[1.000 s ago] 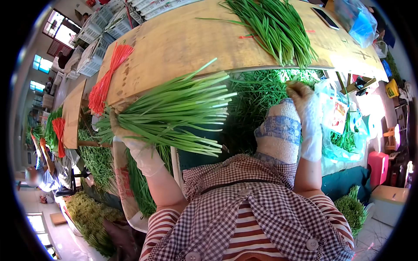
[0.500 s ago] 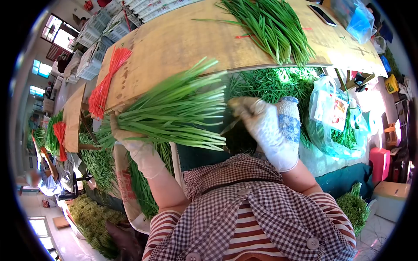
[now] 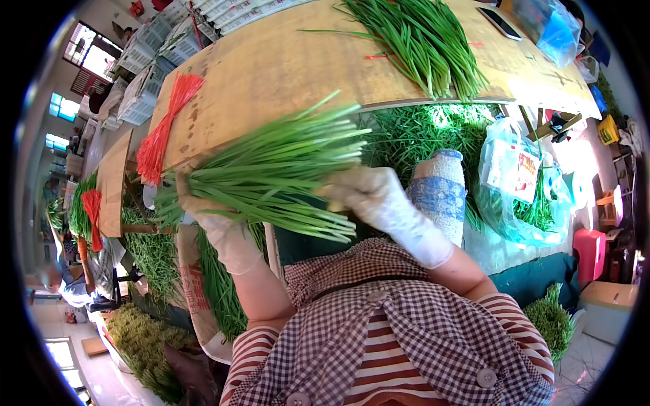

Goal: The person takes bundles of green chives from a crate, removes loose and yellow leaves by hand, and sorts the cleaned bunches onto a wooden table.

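My left hand (image 3: 206, 210), in a pale glove, is wrapped round a loose bunch of garlic chives (image 3: 271, 166). The cut stalk ends fan out to the right, above my lap. At the lower stalks is my gloved right hand (image 3: 369, 196), its fingers bent and pinched together on the chives; motion blurs the fingertips a little. More garlic chives (image 3: 423, 47) lie in a pile at the far side of the wooden table (image 3: 271, 74). A bundle of red ties (image 3: 172, 122) rests at the table's left edge.
Trimmed green leaves (image 3: 433, 128) lie under the table edge. A rolled blue-and-white cloth (image 3: 437, 189) and a clear plastic bag (image 3: 521, 189) are to the right. A phone (image 3: 500, 24) lies at the back. Another person (image 3: 74, 287) works at the far left.
My right hand has moved left, from beside the bunch onto its stalks. The bunch has shifted slightly, still in my left hand.
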`<state>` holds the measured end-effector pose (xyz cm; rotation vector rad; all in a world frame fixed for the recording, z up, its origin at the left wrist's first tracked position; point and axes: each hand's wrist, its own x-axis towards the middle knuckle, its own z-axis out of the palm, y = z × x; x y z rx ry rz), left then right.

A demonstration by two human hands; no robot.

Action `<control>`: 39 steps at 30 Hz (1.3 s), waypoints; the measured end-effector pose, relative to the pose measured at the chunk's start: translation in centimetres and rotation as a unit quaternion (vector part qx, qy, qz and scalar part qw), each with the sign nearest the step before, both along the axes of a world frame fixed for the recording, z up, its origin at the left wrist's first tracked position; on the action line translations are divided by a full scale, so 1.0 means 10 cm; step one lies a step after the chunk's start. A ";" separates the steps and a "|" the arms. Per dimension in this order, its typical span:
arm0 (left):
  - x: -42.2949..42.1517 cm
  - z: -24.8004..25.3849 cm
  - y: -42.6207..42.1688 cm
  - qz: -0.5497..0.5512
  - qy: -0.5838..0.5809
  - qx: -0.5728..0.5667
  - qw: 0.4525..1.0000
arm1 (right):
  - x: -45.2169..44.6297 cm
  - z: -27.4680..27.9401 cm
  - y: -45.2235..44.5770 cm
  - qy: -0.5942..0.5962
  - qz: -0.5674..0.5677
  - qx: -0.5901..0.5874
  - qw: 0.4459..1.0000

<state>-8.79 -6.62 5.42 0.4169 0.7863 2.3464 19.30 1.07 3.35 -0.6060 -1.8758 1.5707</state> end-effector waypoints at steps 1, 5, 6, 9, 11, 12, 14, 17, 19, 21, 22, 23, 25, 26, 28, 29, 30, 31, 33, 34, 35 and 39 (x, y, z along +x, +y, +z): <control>0.03 0.08 0.00 0.077 -0.054 -0.068 0.993 | 0.14 -0.11 0.07 0.060 -0.009 -0.035 0.998; -0.13 0.07 -0.18 0.090 -0.070 -0.079 0.990 | 0.63 -0.48 0.50 -0.246 -0.305 0.302 0.869; -0.03 0.15 -0.14 0.102 -0.078 -0.093 0.987 | 0.60 -0.33 0.48 -0.170 -0.297 0.272 0.899; 0.04 0.12 -0.09 0.069 -0.090 -0.070 0.991 | 0.31 -0.15 0.41 0.041 -0.213 0.247 0.944; -0.07 -0.08 -0.06 0.017 -0.084 -0.016 0.996 | 0.12 -0.11 0.38 0.003 -0.252 0.335 0.908; -0.24 -0.26 -0.08 -0.012 -0.076 0.015 0.997 | 0.06 -0.12 0.37 -0.022 -0.261 0.308 0.915; -0.23 -0.24 -0.08 -0.037 -0.053 0.041 0.997 | -0.03 -0.10 0.34 -0.029 -0.246 0.239 0.939; -0.18 -0.24 -0.09 -0.053 -0.028 0.056 0.997 | -0.10 -0.11 0.27 0.000 -0.198 0.146 0.969; -0.21 -0.29 -0.07 -0.092 -0.028 0.106 0.990 | -0.15 -0.25 0.26 -0.012 -0.195 0.142 0.970; -0.18 -0.30 -0.07 -0.147 -0.041 0.146 0.977 | -0.18 -0.29 0.22 0.163 -0.159 -0.139 0.964; -0.15 -0.28 -0.06 -0.174 -0.048 0.166 0.969 | -0.18 -0.34 0.24 0.238 -0.143 -0.263 0.924; -0.15 -0.26 -0.08 -0.134 -0.048 0.115 0.983 | -0.16 -0.38 0.26 0.307 -0.124 -0.381 0.863; -0.14 -0.18 -0.12 -0.054 -0.046 0.012 0.997 | 0.12 -0.34 0.39 0.232 -0.231 -0.228 0.917; -0.02 -0.03 -0.09 -0.011 -0.068 -0.024 0.997 | 0.19 -0.38 0.50 0.252 -0.286 -0.192 0.904; 0.22 0.22 -0.04 0.074 -0.109 -0.098 0.986 | 0.37 -0.33 0.58 0.070 -0.385 -0.003 0.920; 0.08 0.11 -0.05 0.048 -0.112 -0.062 0.991 | 0.43 -0.27 0.55 0.007 -0.382 0.125 0.916; -0.18 -0.11 -0.08 0.021 -0.115 -0.029 0.993 | 0.40 -0.22 0.48 0.038 -0.349 0.175 0.920; -0.32 -0.25 -0.10 -0.006 -0.118 0.006 0.993 | 0.33 -0.15 0.41 0.068 -0.315 0.225 0.919; -0.31 -0.32 -0.08 -0.061 -0.127 0.053 0.989 | 0.23 -0.08 0.40 0.066 -0.268 0.414 0.867; -0.25 -0.27 -0.06 -0.088 -0.131 0.076 0.985 | 0.18 -0.07 0.40 0.057 -0.285 0.474 0.831; -0.19 -0.23 -0.03 -0.048 -0.144 0.042 0.988 | 0.14 -0.05 0.39 0.047 -0.300 0.530 0.792; -0.17 -0.24 0.06 0.041 -0.151 -0.059 0.986 | -0.01 -0.05 0.39 0.022 -0.317 0.589 0.743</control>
